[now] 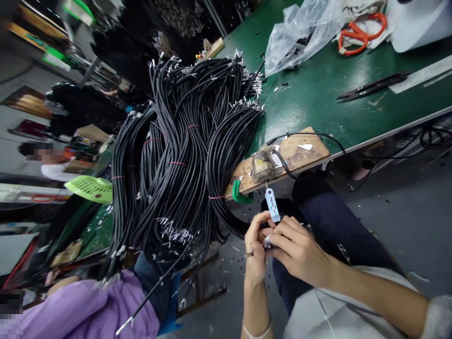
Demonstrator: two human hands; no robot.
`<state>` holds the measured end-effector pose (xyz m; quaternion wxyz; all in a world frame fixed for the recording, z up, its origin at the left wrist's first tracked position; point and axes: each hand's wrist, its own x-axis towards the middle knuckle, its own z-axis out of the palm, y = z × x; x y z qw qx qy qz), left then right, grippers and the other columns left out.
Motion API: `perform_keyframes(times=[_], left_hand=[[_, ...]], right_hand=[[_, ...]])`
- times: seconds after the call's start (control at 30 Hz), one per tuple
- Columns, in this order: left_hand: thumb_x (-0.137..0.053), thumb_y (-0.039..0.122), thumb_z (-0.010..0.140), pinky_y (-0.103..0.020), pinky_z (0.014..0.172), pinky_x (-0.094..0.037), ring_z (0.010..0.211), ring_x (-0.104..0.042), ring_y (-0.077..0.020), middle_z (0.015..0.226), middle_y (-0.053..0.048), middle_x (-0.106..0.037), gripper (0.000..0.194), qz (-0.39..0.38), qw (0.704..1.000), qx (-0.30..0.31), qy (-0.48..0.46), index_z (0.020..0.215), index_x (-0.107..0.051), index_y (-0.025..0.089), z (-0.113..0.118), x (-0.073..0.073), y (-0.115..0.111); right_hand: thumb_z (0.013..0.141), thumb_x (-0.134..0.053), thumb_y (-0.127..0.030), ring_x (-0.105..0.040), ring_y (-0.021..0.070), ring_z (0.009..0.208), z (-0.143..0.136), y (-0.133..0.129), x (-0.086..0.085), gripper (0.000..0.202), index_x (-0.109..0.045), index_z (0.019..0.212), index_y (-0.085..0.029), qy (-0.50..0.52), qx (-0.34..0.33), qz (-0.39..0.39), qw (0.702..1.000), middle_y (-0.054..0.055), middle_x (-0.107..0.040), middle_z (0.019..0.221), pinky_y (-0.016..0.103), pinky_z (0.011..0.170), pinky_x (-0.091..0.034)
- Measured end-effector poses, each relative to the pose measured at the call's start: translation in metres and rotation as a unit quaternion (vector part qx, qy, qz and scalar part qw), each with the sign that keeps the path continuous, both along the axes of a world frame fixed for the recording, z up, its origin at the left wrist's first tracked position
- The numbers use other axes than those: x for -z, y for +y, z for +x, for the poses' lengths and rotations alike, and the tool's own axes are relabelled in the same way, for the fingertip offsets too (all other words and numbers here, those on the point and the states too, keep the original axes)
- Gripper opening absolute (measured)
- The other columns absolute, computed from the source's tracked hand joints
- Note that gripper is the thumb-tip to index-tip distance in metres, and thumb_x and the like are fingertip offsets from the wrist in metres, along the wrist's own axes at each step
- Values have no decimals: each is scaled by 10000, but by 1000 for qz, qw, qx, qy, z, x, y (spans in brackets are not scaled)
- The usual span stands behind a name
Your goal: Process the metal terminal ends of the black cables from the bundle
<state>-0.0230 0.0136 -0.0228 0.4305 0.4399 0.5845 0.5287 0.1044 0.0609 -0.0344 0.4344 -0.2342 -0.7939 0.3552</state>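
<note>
My left hand (pixel 256 242) and my right hand (pixel 297 244) are close together at the front of the bench, fingers bent and pinched. Between them shows a small white piece (pixel 267 241); the rest of what they hold is hidden by the fingers. Just above the fingertips is a light-blue plastic holder (pixel 272 205), its upper end at a thin metal shaft. That shaft comes from a taped, lumpy unit (pixel 264 165) on a wooden board (pixel 303 153). To the left, large bundles of black cables (pixel 190 150) with stripped, whitish ends hang over the bench edge.
A green clamp (pixel 242 194) grips the board. On the green table (pixel 307 101) lie dark tweezers-like pliers (pixel 372 87), orange-handled scissors (pixel 363 35) and a clear plastic bag (pixel 300 37). A person in a purple top (pixel 88 308) sits left, below a light-green fan (pixel 92 188).
</note>
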Motion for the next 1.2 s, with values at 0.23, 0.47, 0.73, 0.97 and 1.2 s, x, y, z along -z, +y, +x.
perform_keyframes(times=[0.23, 0.47, 0.73, 0.97, 1.2], left_hand=[[-652, 368, 813, -227, 524, -375, 561, -462, -127, 649, -7, -540, 226, -40, 962, 97, 251, 898, -690, 162, -6, -20, -12], [-634, 159, 818, -208, 512, -366, 540, -489, -102, 654, 7, -570, 35, 39, 953, -54, 295, 787, -648, 165, 19, -14, -21], [-522, 279, 914, -208, 446, -296, 490, -439, -87, 584, 24, -450, 300, -3, 973, -75, 219, 642, -560, 159, 14, -11, -23], [-469, 318, 943, -202, 415, -261, 410, -367, -62, 517, 34, -425, 410, -78, 978, -9, 191, 570, -510, 153, 8, -23, -23], [-643, 317, 832, -200, 446, -330, 444, -448, -75, 551, 38, -463, 297, 36, 993, 26, 113, 609, -520, 163, 7, -12, -12]], right_hand=[[908, -536, -170, -524, 162, 693, 10, 15, -3, 169, -652, 786, -154, 105, -44, -144, 983, 47, -609, 712, 298, 629, -444], [856, -478, -70, -382, 154, 590, 1, 7, 5, 307, -484, 576, -195, 62, 143, 42, 987, -10, -418, 554, 344, 644, -377], [919, -497, -221, -537, 164, 715, 1, 8, 4, 237, -673, 770, -164, 222, -31, -258, 940, 50, -571, 729, 296, 628, -464], [893, -590, -305, -529, 157, 792, 6, 21, 16, 162, -666, 897, -162, 220, -143, -281, 923, 57, -567, 849, 280, 690, -439], [778, -701, -444, -447, 93, 532, -12, 6, 17, 311, -546, 735, -178, 363, -235, -616, 658, -41, -463, 621, 223, 509, -391]])
